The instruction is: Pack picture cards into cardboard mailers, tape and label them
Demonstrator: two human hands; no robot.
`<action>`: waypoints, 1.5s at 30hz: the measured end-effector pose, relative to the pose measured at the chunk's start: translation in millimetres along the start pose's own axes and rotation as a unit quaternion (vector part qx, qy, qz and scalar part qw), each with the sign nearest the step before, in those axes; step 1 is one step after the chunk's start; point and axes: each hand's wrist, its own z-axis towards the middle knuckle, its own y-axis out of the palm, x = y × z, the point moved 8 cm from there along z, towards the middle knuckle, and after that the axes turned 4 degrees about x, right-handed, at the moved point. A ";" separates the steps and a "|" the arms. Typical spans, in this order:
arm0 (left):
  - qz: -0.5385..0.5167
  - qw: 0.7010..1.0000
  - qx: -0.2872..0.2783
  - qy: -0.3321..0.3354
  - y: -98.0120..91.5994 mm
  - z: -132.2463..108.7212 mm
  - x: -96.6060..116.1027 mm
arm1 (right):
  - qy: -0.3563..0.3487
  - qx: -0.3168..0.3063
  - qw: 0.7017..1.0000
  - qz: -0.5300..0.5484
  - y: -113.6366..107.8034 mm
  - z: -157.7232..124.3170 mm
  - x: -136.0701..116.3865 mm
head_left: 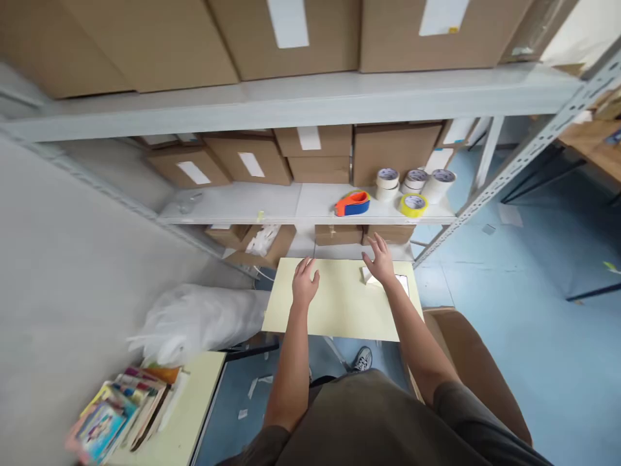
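Observation:
Both my hands are over a small pale yellow table [334, 304]. My left hand [305, 281] is above its left part, fingers apart and nothing in them. My right hand [379, 260] is over the far right part, thumb and fingers spread, holding nothing. Partly hidden under my right hand and forearm is a white item [403, 282], perhaps paper or a small box; I cannot make out its kind. On the shelf beyond lie an orange and blue tape dispenser [353, 203], a yellow tape roll [413, 205] and several white tape rolls [387, 186].
A metal shelf rack [310, 103] holding cardboard boxes [398, 152] stands ahead. At left are a stuffed white plastic bag [198, 320] and a side table [194, 401] with books [116, 411]. A brown chair or box-like object [473, 362] is close on my right. Paper scraps lie on the floor.

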 end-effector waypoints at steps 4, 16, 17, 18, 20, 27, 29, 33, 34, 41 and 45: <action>0.019 0.999 0.032 -0.009 -63.0 -15.6 -37.3 | -0.034 -0.015 0.999 0.027 20.8 -6.4 -73.1; 0.049 0.988 0.122 -0.080 -248.1 -103.4 -184.3 | -0.155 -0.088 0.978 0.110 133.7 -51.8 -311.8; 0.052 0.986 0.130 -0.089 -261.5 -112.5 -196.3 | -0.166 -0.091 0.975 0.119 143.9 -55.8 -328.7; 0.054 0.984 0.137 -0.098 -274.0 -121.2 -207.7 | -0.176 -0.095 0.971 0.127 154.1 -59.5 -344.3; 0.059 0.980 0.151 -0.115 -296.5 -137.3 -229.4 | -0.190 -0.105 0.966 0.138 173.1 -65.5 -371.5; 0.079 0.963 0.190 -0.174 -342.0 -180.6 -277.1 | -0.241 -0.167 0.941 0.167 227.3 -77.7 -437.0; 0.090 0.955 0.202 -0.197 -348.0 -194.8 -283.5 | -0.258 -0.193 0.928 0.186 246.0 -81.9 -451.8; 0.116 0.926 0.238 -0.271 -361.8 -240.3 -297.0 | -0.290 -0.263 0.893 0.223 291.0 -101.7 -491.2; 0.121 0.915 0.248 -0.294 -366.2 -255.8 -301.2 | -0.301 -0.284 0.880 0.232 301.8 -110.3 -504.7; 0.139 0.832 0.299 -0.447 -403.5 -381.3 -343.1 | -0.377 -0.401 0.790 0.269 357.0 -203.8 -616.8; 0.122 0.795 0.316 -0.504 -417.5 -437.2 -383.8 | -0.424 -0.457 0.743 0.242 389.1 -270.6 -671.4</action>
